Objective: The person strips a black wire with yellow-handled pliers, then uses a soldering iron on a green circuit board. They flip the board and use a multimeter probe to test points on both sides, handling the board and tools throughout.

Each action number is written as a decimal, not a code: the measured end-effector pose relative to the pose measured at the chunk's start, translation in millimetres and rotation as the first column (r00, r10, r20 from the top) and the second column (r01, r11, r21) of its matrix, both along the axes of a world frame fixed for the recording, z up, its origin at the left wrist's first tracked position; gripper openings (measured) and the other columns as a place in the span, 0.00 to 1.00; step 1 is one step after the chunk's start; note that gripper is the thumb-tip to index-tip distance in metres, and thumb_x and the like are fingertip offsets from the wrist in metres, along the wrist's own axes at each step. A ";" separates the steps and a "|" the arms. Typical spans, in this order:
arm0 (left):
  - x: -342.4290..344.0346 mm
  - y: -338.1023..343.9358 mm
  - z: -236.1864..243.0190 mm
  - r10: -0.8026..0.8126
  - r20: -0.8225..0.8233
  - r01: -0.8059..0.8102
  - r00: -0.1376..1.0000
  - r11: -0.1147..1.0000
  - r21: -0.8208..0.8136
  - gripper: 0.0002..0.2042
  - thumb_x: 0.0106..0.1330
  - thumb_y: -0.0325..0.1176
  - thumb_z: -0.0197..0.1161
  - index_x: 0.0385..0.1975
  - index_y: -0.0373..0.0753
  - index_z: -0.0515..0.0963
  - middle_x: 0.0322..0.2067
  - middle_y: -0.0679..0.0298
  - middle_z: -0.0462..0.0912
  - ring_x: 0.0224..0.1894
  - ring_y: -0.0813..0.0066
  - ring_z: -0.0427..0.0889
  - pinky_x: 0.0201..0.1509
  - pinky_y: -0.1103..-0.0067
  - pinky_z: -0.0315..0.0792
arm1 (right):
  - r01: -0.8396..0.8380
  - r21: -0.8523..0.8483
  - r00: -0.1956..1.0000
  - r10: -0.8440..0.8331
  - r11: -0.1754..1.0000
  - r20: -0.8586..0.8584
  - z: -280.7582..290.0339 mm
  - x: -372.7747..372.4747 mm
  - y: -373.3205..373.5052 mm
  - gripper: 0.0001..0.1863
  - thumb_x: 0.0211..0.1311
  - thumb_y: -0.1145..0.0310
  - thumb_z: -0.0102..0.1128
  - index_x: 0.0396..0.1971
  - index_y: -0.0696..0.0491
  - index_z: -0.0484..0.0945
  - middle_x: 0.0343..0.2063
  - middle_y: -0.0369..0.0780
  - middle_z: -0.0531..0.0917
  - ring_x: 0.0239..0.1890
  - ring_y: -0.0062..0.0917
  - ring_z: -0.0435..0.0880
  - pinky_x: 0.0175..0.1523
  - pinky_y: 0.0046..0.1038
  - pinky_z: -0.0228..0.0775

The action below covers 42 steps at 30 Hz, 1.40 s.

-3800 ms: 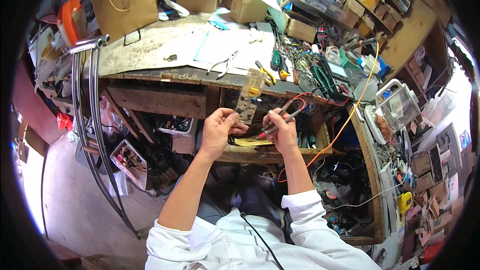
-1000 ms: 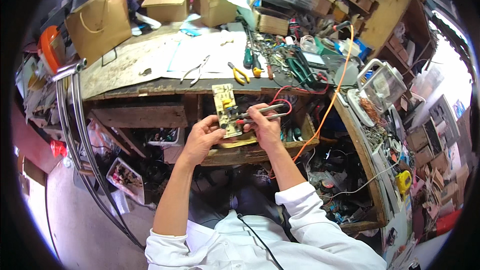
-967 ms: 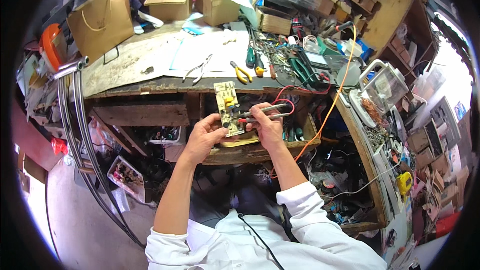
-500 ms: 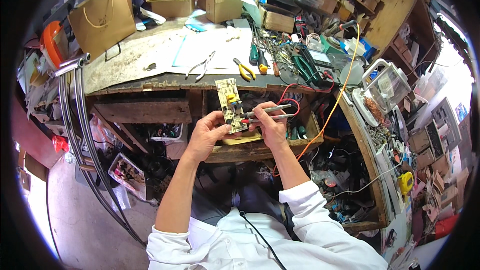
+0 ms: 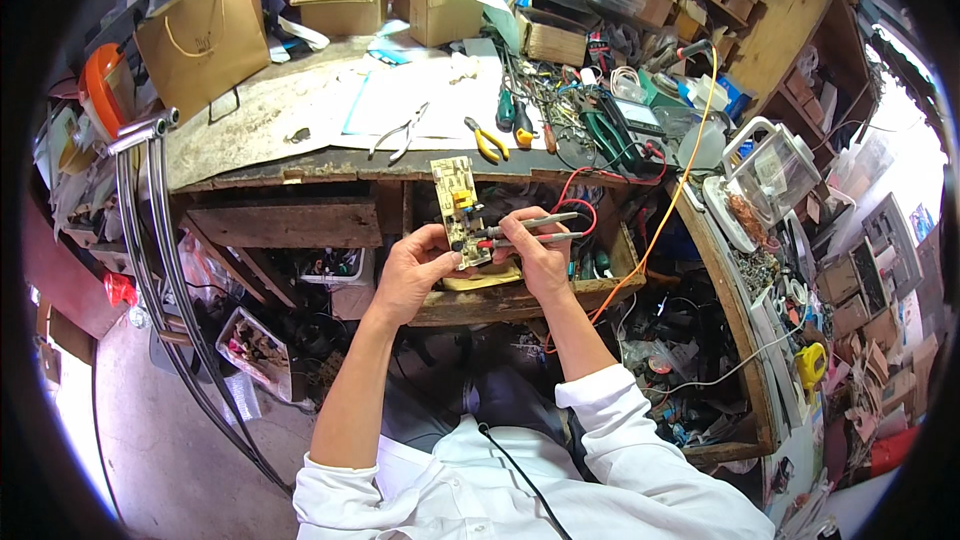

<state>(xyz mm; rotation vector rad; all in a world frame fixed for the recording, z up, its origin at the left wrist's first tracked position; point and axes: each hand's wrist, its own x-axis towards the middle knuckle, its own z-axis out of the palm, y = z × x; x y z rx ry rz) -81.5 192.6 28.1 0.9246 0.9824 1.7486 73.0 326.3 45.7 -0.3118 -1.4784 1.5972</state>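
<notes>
Over the open drawer, my left hand grips the lower left edge of a pale circuit board. The board carries a yellow component and several small dark ones. My right hand is closed around two multimeter probes, held side by side like chopsticks. Their tips point at the board's lower part; whether they touch it is too small to tell. Red and dark leads run from the probes up to a multimeter on the bench.
Silver pliers, yellow-handled pliers and screwdrivers lie along the bench's front edge. Cardboard boxes and a brown paper bag stand behind. An orange cord hangs at the right. Chrome tubes rise at the left.
The probes and my right hand have shifted very slightly at the board's lower part. My left hand keeps its hold on the board.
</notes>
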 end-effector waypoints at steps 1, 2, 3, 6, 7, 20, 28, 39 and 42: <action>0.6 -0.1 -0.6 0.003 0.000 -0.003 1.000 1.000 0.002 0.14 0.67 0.21 0.62 0.52 0.29 0.76 0.43 0.60 0.81 0.43 0.75 0.82 0.51 0.72 0.84 | 0.004 0.002 1.000 -0.004 1.000 0.003 0.6 0.1 -0.9 0.05 0.66 0.73 0.66 0.34 0.59 0.81 0.26 0.40 0.84 0.22 0.23 0.85 0.26 0.23 0.80; 1.1 -0.1 -1.0 0.005 0.000 -0.005 1.000 1.000 0.005 0.14 0.67 0.21 0.62 0.52 0.29 0.76 0.43 0.60 0.81 0.43 0.75 0.82 0.50 0.72 0.84 | 0.008 0.003 1.000 -0.008 1.000 0.006 1.3 0.1 -1.6 0.05 0.66 0.73 0.66 0.34 0.59 0.81 0.26 0.39 0.84 0.22 0.23 0.85 0.26 0.23 0.80; 1.3 -0.3 -1.2 0.010 -0.007 -0.010 1.000 1.000 0.004 0.14 0.67 0.21 0.62 0.52 0.29 0.76 0.43 0.60 0.81 0.43 0.75 0.82 0.50 0.72 0.84 | 0.012 0.005 1.000 -0.012 1.000 0.009 1.5 0.3 -2.2 0.05 0.66 0.73 0.66 0.34 0.59 0.81 0.26 0.39 0.84 0.22 0.23 0.84 0.26 0.23 0.80; 2.8 0.9 -0.5 0.029 -0.036 -0.030 0.999 0.999 -0.011 0.14 0.67 0.21 0.62 0.52 0.29 0.76 0.42 0.61 0.82 0.42 0.75 0.83 0.49 0.74 0.83 | 0.026 0.013 1.000 -0.026 1.000 -0.005 1.3 1.0 -2.4 0.05 0.66 0.73 0.66 0.34 0.59 0.81 0.25 0.39 0.84 0.21 0.22 0.84 0.26 0.23 0.79; 3.3 0.0 0.4 0.040 -0.050 -0.041 0.998 0.999 -0.025 0.14 0.67 0.21 0.62 0.52 0.29 0.76 0.42 0.61 0.82 0.41 0.75 0.83 0.49 0.75 0.83 | 0.038 -0.004 0.999 -0.038 0.999 0.012 0.7 0.9 -3.8 0.05 0.66 0.73 0.66 0.33 0.59 0.80 0.25 0.39 0.84 0.21 0.21 0.84 0.26 0.23 0.79; 4.9 2.9 2.7 0.076 -0.037 -0.076 0.996 0.997 -0.006 0.14 0.64 0.19 0.61 0.50 0.29 0.77 0.41 0.60 0.84 0.40 0.73 0.85 0.47 0.76 0.82 | 0.021 -0.024 0.999 -0.020 1.000 0.038 3.8 -0.7 -1.1 0.06 0.66 0.72 0.65 0.33 0.59 0.80 0.24 0.38 0.84 0.21 0.20 0.83 0.26 0.22 0.79; 6.2 1.8 0.7 0.090 -0.018 -0.090 0.996 0.996 0.010 0.14 0.67 0.21 0.61 0.52 0.29 0.76 0.41 0.61 0.85 0.39 0.76 0.85 0.46 0.78 0.81 | 0.085 -0.131 0.996 -0.082 0.988 0.030 -1.8 1.3 1.6 0.06 0.67 0.70 0.63 0.31 0.56 0.78 0.23 0.38 0.83 0.18 0.19 0.80 0.23 0.22 0.74; 32.5 1.8 -2.3 0.600 -0.629 -0.529 0.494 0.782 0.330 0.19 0.59 0.16 0.64 0.51 0.39 0.82 0.41 0.58 0.82 0.39 0.65 0.85 0.43 0.77 0.78 | -0.102 -0.190 0.987 0.123 0.976 0.100 4.8 1.7 2.6 0.10 0.71 0.65 0.57 0.31 0.54 0.79 0.20 0.34 0.80 0.15 0.14 0.74 0.19 0.17 0.63; 39.7 0.2 -2.7 0.681 -0.640 -0.536 0.356 0.710 0.457 0.19 0.57 0.14 0.64 0.48 0.37 0.82 0.42 0.57 0.83 0.43 0.62 0.84 0.47 0.75 0.78 | -0.095 -0.311 0.995 0.101 0.946 0.002 -7.7 3.1 8.2 0.10 0.71 0.66 0.57 0.33 0.56 0.80 0.21 0.35 0.82 0.16 0.15 0.77 0.19 0.17 0.67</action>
